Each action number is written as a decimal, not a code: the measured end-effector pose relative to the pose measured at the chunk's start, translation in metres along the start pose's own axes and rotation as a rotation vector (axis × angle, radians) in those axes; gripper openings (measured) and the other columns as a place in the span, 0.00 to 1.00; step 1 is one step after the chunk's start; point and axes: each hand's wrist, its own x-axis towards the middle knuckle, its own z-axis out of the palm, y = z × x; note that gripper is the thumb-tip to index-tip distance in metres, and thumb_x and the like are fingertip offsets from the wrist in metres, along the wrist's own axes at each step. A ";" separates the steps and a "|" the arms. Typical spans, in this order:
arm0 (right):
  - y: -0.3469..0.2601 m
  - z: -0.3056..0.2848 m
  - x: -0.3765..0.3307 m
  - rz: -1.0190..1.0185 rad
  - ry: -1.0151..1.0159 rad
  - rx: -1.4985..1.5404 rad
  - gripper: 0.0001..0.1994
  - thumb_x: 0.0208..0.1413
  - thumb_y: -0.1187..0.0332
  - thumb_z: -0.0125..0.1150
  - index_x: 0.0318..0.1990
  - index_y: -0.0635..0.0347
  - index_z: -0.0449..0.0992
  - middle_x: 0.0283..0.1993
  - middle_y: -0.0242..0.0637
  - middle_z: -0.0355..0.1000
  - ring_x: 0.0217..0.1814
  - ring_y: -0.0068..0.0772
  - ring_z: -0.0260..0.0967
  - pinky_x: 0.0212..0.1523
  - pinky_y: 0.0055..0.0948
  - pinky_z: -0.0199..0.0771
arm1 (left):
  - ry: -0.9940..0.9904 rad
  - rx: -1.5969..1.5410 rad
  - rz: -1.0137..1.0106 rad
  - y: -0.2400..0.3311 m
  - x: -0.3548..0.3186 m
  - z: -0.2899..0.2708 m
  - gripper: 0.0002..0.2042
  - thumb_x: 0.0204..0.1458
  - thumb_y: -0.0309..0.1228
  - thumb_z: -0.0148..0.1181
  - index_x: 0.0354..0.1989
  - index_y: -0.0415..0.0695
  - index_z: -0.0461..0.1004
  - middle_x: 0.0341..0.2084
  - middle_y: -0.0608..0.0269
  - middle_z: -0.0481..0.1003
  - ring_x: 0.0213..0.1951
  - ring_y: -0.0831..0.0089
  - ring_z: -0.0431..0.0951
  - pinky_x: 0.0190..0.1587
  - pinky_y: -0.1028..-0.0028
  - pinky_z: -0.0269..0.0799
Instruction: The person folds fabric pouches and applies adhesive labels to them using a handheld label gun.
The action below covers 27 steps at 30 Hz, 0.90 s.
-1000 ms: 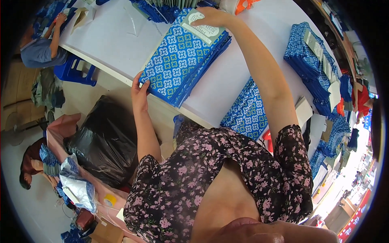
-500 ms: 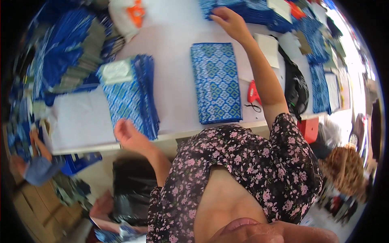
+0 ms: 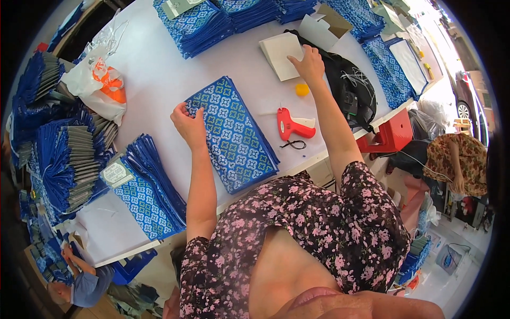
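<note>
A flat, folded blue patterned fabric piece (image 3: 234, 133) lies on the white table in front of me. My left hand (image 3: 188, 126) is at its upper left edge, thumb over the fabric and fingers curled at the side. My right hand (image 3: 309, 66) reaches to the stack of white cards (image 3: 280, 56), its thumb and fingers apart at the stack's right edge. Between my arms lies a red tagging gun (image 3: 292, 126), with a small black loop (image 3: 293, 144) just below it and a yellow round object (image 3: 302, 90) above.
Blue patterned fabric stacks (image 3: 199, 29) line the far side. Another fabric pile (image 3: 151, 186) lies left, near bundled pieces with grey cards (image 3: 74, 159). A white and orange plastic bag (image 3: 101, 87), a black bag (image 3: 353, 98) and an opened box (image 3: 324, 29) stand around. Other people work nearby.
My left hand has moved from the left pile to the middle fabric piece. My right hand has left the far stacks for the white cards. The view has turned.
</note>
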 end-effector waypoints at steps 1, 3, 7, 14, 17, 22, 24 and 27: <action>0.016 -0.001 0.005 0.058 -0.017 -0.106 0.29 0.40 0.48 0.67 0.47 0.58 0.72 0.44 0.41 0.70 0.47 0.42 0.68 0.45 0.37 0.71 | 0.026 0.014 0.018 0.007 0.001 0.015 0.24 0.39 0.24 0.68 0.47 0.37 0.65 0.40 0.55 0.67 0.37 0.65 0.71 0.43 0.68 0.70; 0.044 -0.007 0.009 0.106 -0.052 -0.143 0.31 0.40 0.47 0.67 0.47 0.59 0.72 0.45 0.42 0.70 0.49 0.43 0.68 0.46 0.37 0.70 | -0.001 -0.005 0.072 0.022 0.008 0.039 0.25 0.39 0.24 0.68 0.47 0.37 0.64 0.39 0.55 0.67 0.37 0.64 0.71 0.44 0.67 0.69; 0.086 -0.020 0.010 0.201 -0.083 -0.055 0.32 0.39 0.46 0.67 0.47 0.60 0.72 0.49 0.45 0.69 0.52 0.44 0.66 0.49 0.38 0.69 | -0.108 -0.060 0.072 0.039 0.026 0.065 0.27 0.38 0.24 0.69 0.47 0.37 0.63 0.34 0.54 0.69 0.36 0.62 0.71 0.42 0.66 0.67; 0.083 -0.021 0.006 0.404 -0.128 0.084 0.34 0.36 0.51 0.72 0.49 0.61 0.69 0.51 0.44 0.67 0.55 0.40 0.63 0.53 0.34 0.66 | -0.118 -0.177 0.076 0.033 0.031 0.056 0.22 0.38 0.24 0.68 0.43 0.40 0.67 0.27 0.59 0.71 0.33 0.63 0.71 0.38 0.65 0.66; 0.092 -0.022 0.011 0.464 -0.151 0.193 0.36 0.34 0.53 0.74 0.51 0.61 0.67 0.52 0.43 0.64 0.56 0.40 0.61 0.54 0.32 0.65 | -0.228 -0.157 0.048 0.028 0.039 0.061 0.16 0.38 0.28 0.69 0.37 0.40 0.73 0.25 0.61 0.71 0.32 0.64 0.70 0.38 0.66 0.66; 0.139 -0.017 0.014 0.317 -0.168 0.645 0.18 0.46 0.61 0.68 0.41 0.63 0.75 0.38 0.34 0.74 0.38 0.26 0.70 0.42 0.24 0.71 | -0.267 -0.063 0.152 0.028 0.047 0.073 0.11 0.39 0.33 0.69 0.32 0.43 0.79 0.25 0.61 0.72 0.32 0.63 0.69 0.37 0.66 0.66; 0.118 -0.043 0.010 0.280 -0.158 0.849 0.14 0.50 0.63 0.64 0.39 0.63 0.76 0.35 0.32 0.75 0.35 0.23 0.70 0.39 0.22 0.71 | -0.204 -0.059 0.267 0.029 0.044 0.063 0.09 0.40 0.31 0.68 0.32 0.45 0.80 0.27 0.62 0.73 0.34 0.63 0.68 0.38 0.66 0.66; 0.089 -0.078 0.017 0.259 -0.086 1.019 0.08 0.57 0.67 0.59 0.37 0.64 0.77 0.32 0.29 0.76 0.32 0.16 0.69 0.34 0.19 0.68 | -0.209 -0.189 0.388 0.040 0.044 0.052 0.07 0.41 0.28 0.67 0.32 0.46 0.80 0.28 0.64 0.73 0.36 0.64 0.68 0.39 0.68 0.65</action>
